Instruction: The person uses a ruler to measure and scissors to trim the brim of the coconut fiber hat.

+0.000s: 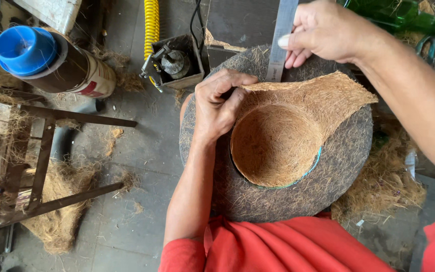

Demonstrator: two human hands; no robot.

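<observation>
Coir bowl (278, 143) sits on a round dark disc (338, 176). Left hand (217, 108) grips the bowl's rim; right hand (323, 32), beyond the bowl, pinches a metal ruler (280, 40).
</observation>
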